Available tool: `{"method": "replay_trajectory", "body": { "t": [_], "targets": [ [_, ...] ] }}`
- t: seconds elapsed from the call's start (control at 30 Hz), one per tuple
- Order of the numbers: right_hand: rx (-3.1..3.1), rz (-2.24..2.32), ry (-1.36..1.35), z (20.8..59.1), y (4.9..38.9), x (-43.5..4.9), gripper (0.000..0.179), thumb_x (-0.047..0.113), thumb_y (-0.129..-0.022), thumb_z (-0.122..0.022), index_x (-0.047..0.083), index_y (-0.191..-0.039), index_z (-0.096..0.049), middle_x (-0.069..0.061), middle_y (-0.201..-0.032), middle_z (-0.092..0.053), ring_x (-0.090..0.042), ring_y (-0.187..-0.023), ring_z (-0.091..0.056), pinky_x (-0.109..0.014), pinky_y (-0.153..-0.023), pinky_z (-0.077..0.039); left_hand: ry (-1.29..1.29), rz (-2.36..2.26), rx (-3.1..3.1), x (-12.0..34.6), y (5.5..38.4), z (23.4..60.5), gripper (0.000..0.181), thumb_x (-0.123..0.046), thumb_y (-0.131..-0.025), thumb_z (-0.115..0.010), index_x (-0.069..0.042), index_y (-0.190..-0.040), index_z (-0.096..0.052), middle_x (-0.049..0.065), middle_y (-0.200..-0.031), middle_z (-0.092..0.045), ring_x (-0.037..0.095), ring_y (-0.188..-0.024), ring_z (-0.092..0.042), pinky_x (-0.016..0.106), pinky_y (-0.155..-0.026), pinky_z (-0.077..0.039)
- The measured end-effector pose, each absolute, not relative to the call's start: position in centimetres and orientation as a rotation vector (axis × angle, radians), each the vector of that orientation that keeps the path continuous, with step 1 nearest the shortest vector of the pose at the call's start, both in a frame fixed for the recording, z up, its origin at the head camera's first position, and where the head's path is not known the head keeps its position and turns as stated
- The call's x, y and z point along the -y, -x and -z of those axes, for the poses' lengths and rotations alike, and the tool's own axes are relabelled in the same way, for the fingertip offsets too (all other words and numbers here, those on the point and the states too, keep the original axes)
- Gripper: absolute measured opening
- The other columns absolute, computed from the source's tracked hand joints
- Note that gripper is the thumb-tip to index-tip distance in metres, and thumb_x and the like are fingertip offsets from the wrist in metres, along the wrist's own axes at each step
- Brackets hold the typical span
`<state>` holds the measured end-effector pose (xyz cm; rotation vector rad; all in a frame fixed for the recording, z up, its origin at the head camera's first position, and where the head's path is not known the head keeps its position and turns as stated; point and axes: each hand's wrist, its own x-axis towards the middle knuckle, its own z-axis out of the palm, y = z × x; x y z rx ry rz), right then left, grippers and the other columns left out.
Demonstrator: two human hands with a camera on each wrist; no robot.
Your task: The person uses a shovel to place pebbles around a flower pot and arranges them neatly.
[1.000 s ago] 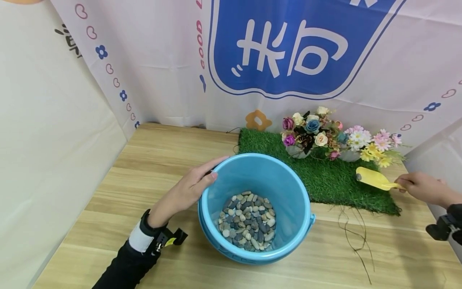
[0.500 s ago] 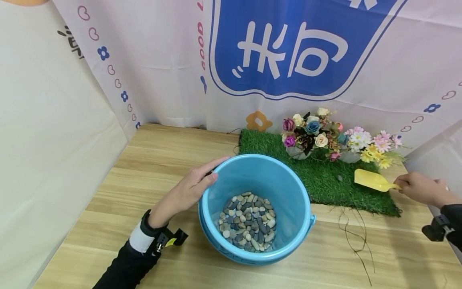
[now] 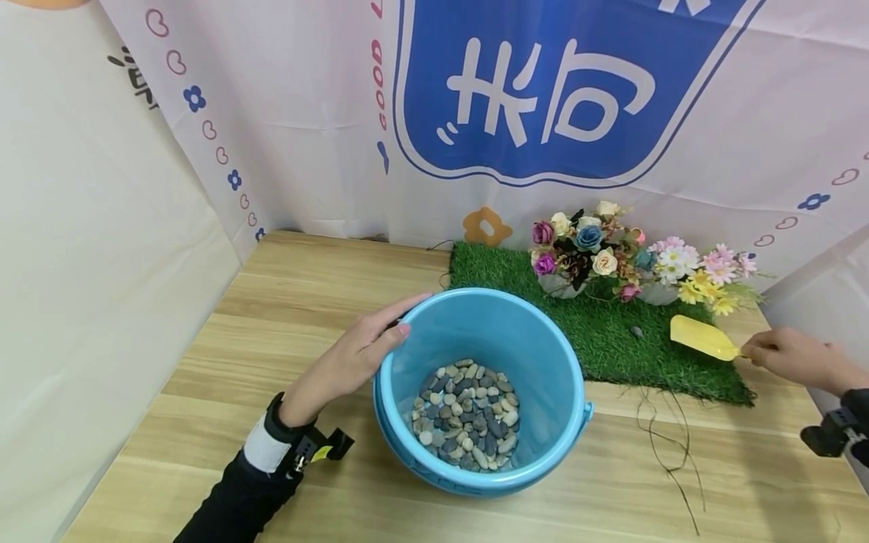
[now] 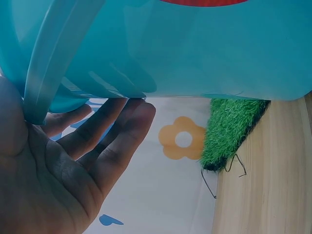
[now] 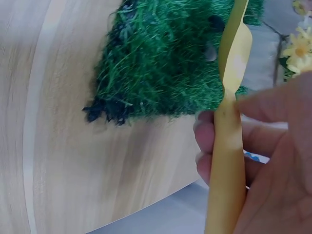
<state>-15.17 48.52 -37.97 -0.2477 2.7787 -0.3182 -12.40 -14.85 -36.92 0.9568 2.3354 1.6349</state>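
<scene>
My left hand (image 3: 353,351) holds the rim of a light blue bucket (image 3: 577,392) at its upper left, thumb over the edge and fingers along the outside. In the left wrist view, those fingers (image 4: 122,141) reach past the bucket wall (image 4: 195,53). Small grey, tan and dark pebbles (image 3: 468,415) cover the bucket's bottom. On the right, my right hand (image 3: 790,354) grips a yellow scoop (image 3: 702,337) by its handle, its blade over the artificial grass mat (image 3: 611,354). One dark pebble (image 3: 636,332) lies on the grass left of the blade.
Artificial flowers in pots (image 3: 591,253) stand along the back of the mat, with pink, white and yellow ones (image 3: 692,268) at the right. Loose dark strands (image 3: 668,452) lie on the wooden table (image 3: 271,317) in front. A printed cloth (image 3: 305,151) hangs behind.
A dark pebble that was at the scoop's tip is now on the grass. The scoop moved slightly left, then back right. My left hand and the bucket stay put.
</scene>
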Motion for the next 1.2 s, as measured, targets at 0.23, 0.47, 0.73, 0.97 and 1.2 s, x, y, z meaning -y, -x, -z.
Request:
{"method": "replay_trajectory", "body": {
  "t": [0.23,0.47,0.73,0.97,1.2],
  "targets": [
    [-2.745,0.444,0.463,37.6,14.6,-47.2,0.020,0.003,-0.104,-0.055,-0.010,-0.108,-0.069,-0.003,-0.090,-0.069,-0.021,-0.076,-0.065,-0.038,-0.064,-0.057,-0.957,-1.634,-2.336,14.9,12.4,36.8,0.049,-0.019,-0.110,-0.038,-0.008,-0.158,-0.036,0.016,-0.148,-0.050,0.029,-0.099,-0.071,0.034,-0.068,-0.063],
    [-2.802,0.588,0.841,35.2,14.1,-44.6,0.016,-0.008,-0.098,-0.061,0.001,-0.106,-0.071,0.017,-0.084,-0.061,-0.003,-0.070,-0.057,-0.027,-0.055,-0.052,-0.961,-1.626,-2.344,14.9,12.4,36.8,0.049,-0.020,-0.111,-0.038,-0.008,-0.158,-0.036,0.016,-0.147,-0.051,0.027,-0.099,-0.071,0.033,-0.069,-0.063],
    [-2.831,0.590,1.048,31.0,13.3,-39.4,0.025,-0.008,-0.096,-0.064,0.010,-0.112,-0.069,0.021,-0.082,-0.059,-0.002,-0.067,-0.056,-0.023,-0.052,-0.048,-0.946,-1.625,-2.344,15.0,12.3,36.8,0.049,-0.021,-0.111,-0.037,-0.009,-0.158,-0.036,0.016,-0.147,-0.050,0.026,-0.098,-0.072,0.033,-0.068,-0.063],
    [-2.817,0.603,1.162,27.9,12.4,-34.0,0.028,-0.001,-0.097,-0.066,0.019,-0.115,-0.069,0.022,-0.079,-0.058,0.000,-0.061,-0.053,-0.022,-0.050,-0.047,-0.950,-1.623,-2.343,14.9,12.3,36.8,0.049,-0.021,-0.110,-0.038,-0.009,-0.158,-0.036,0.016,-0.147,-0.051,0.026,-0.098,-0.072,0.034,-0.068,-0.063],
    [-2.815,0.630,1.337,26.0,12.1,-28.8,0.030,0.003,-0.092,-0.074,0.016,-0.118,-0.071,0.020,-0.080,-0.057,0.005,-0.051,-0.038,-0.017,-0.046,-0.039,-0.947,-1.625,-2.342,15.0,12.2,36.8,0.049,-0.021,-0.111,-0.037,-0.009,-0.159,-0.036,0.015,-0.147,-0.051,0.027,-0.097,-0.072,0.034,-0.067,-0.063]
  ]
}}
